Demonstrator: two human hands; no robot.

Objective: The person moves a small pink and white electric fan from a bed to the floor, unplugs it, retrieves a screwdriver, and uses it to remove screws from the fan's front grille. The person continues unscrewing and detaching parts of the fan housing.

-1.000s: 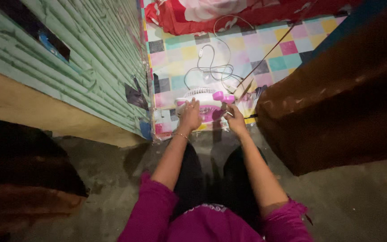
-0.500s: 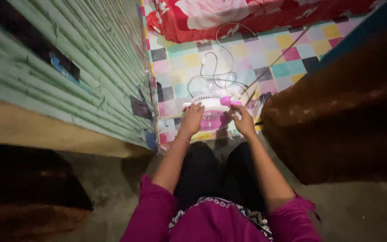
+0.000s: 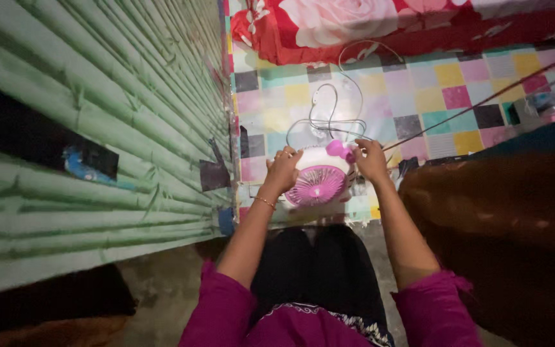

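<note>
- A small pink-and-white fan is gripped at its sides by the left hand and right hand, fingers curled.
- It is held above a checkered mat, white cord trailing far behind.

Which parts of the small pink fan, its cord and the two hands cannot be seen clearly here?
Head view:
- Small pink fan: sides covered by left hand and right hand.
- White cord: far end lost against the red floral bedding.
- Fan's base: hidden beneath its body.
</note>
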